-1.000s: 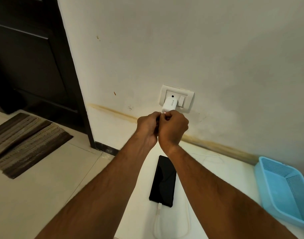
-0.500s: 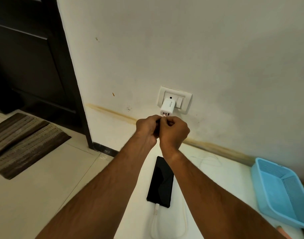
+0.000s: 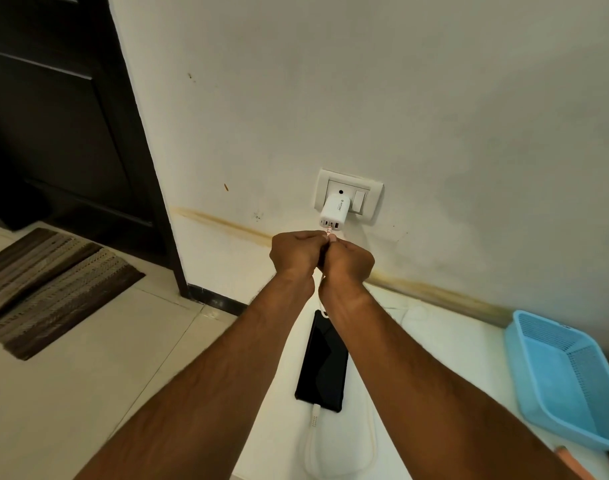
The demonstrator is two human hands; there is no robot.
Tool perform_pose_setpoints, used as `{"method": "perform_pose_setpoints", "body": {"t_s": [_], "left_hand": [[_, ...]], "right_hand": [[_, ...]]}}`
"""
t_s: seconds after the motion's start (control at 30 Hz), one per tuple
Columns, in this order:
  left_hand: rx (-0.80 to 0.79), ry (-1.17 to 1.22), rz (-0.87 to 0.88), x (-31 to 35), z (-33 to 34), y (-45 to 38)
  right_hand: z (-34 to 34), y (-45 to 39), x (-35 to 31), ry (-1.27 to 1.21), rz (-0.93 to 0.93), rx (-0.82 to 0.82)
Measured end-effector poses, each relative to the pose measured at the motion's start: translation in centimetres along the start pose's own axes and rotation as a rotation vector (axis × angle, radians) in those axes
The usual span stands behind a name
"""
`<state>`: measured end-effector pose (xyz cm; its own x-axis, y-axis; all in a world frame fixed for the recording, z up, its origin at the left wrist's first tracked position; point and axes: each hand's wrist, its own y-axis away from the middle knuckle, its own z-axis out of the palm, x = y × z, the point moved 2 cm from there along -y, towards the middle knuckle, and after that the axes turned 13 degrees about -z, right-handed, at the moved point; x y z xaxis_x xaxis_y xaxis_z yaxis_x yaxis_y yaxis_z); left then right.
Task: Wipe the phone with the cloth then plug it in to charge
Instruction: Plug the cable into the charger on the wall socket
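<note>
A cream-painted wall (image 3: pixel 417 98) fills most of the view, marked by a yellowish stain line running low across it. To the left stands a dark brown wooden door (image 3: pixel 54 126), and before it a striped brown woven mat (image 3: pixel 50 289) lies on the pale tiled floor (image 3: pixel 99 358). A white desk (image 3: pixel 434 358) runs along the foot of the wall. On the wall sits a white rectangular socket plate (image 3: pixel 369 199) with a white boxy charger adapter (image 3: pixel 332 213) plugged into it, its ports facing down.

The slim black phone (image 3: pixel 325 363) lies flat and screen-up on the desk, between the two forearms, with a white charging cable (image 3: pixel 337 455) plugged into its near end and looping on the desk. At the right edge a light blue plastic mesh basket (image 3: pixel 566 375) rests on the desk, well apart from the phone.

Both arms reach forward and up toward the adapter. The left hand (image 3: pixel 296 252) and right hand (image 3: pixel 348 261) are pressed together just below it, fingers curled, pinching the cable's free pinkish plug end (image 3: pixel 329 233) between them. The plug tip sits right at the adapter's underside; whether it is seated in a port cannot be told.
</note>
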<state>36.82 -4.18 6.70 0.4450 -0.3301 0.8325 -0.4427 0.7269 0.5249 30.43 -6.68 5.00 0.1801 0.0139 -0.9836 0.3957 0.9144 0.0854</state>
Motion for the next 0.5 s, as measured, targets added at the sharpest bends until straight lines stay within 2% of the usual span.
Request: {"method": "perform_pose_setpoints", "body": {"t_s": [0.17, 0.37, 0.5], "left_hand": [[0.081, -0.098, 0.128, 0.3, 0.2, 0.4], [0.112, -0.155, 0.166, 0.9, 0.5, 0.4], [0.135, -0.159, 0.168, 1.1, 0.7, 0.2]], "right_hand": [[0.5, 0.0, 0.0, -0.106, 0.128, -0.017], [0.5, 0.0, -1.3, -0.188, 0.186, 0.007], [0.8, 0.1, -1.4, -0.246, 0.272, -0.122]]}}
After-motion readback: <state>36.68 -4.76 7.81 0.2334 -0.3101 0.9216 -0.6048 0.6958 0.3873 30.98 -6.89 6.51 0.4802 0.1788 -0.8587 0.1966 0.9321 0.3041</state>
